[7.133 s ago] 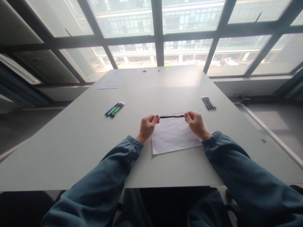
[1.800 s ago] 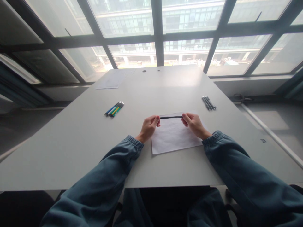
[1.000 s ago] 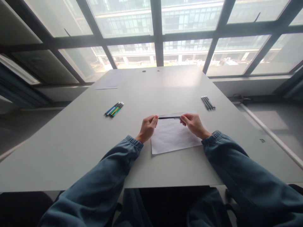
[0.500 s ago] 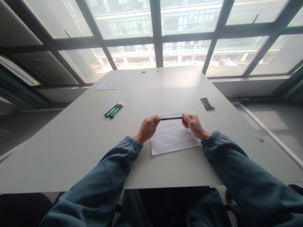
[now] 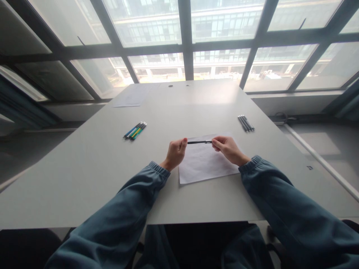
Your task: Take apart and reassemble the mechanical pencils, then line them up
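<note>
A dark pen (image 5: 199, 142) is held level between my two hands, above the far part of a white paper sheet (image 5: 206, 164). My left hand (image 5: 176, 152) is closed round the pen's left end, thumb on top. At the other end, my right hand (image 5: 226, 148) pinches the pen between thumb and fingers, near what looks like its clip. The tips of the pen are hidden in my fingers.
On the left lie several pens with coloured barrels (image 5: 135, 131). Several dark grey pens (image 5: 246, 123) lie side by side on the right. More paper (image 5: 127, 98) rests at the table's (image 5: 92, 164) far left corner, before large windows.
My right hand has shifted slightly left along the pen, and its grip now looks like a fingertip pinch. The pen has turned a little, showing its clip. My left hand keeps its hold.
</note>
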Available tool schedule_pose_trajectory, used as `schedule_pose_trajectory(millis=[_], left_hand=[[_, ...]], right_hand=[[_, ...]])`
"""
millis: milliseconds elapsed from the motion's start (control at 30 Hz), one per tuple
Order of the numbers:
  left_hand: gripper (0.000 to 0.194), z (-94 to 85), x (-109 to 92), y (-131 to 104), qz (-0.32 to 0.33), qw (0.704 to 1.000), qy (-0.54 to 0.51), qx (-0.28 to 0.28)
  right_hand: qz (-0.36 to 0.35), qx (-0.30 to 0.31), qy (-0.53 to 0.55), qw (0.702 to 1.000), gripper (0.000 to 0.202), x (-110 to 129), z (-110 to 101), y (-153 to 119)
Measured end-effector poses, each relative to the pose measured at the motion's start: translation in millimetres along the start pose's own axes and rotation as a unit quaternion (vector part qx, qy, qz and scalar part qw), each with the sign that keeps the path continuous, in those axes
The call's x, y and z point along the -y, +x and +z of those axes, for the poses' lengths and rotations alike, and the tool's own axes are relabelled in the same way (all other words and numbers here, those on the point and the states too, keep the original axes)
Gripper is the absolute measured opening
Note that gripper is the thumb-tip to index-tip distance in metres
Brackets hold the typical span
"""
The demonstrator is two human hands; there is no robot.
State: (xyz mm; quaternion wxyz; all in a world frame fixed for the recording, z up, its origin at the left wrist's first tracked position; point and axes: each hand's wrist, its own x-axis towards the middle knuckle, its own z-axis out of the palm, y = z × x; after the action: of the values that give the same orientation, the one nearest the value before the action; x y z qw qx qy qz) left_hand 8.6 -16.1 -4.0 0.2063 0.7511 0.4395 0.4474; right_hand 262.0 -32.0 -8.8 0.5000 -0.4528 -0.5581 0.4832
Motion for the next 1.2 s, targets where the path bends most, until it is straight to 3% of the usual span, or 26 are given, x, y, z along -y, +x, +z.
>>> schedule_pose_trajectory(millis=[400,567,867,1200], left_hand=[[0.07,0.3,8,3,-0.047,0.996,-0.073,0.03],[0.047,-0.4,8,6,-0.037,0.995,-0.092,0.023],[0.024,3.4,7,6,-0.015,0.998,-0.045,-0.031],[0.023,3.9,11,7,-0.037,0.998,-0.057,-0.014]], right_hand=[[-0.018,-0.04,-0.013,0.999,0.034,1,3,0],[-0.018,-0.065,-0.013,0.998,0.03,1,2,1],[-0.016,-0.074,-0.015,0.997,0.03,2,2,0],[-0.019,-0.072,-0.013,0.997,0.03,4,2,0]])
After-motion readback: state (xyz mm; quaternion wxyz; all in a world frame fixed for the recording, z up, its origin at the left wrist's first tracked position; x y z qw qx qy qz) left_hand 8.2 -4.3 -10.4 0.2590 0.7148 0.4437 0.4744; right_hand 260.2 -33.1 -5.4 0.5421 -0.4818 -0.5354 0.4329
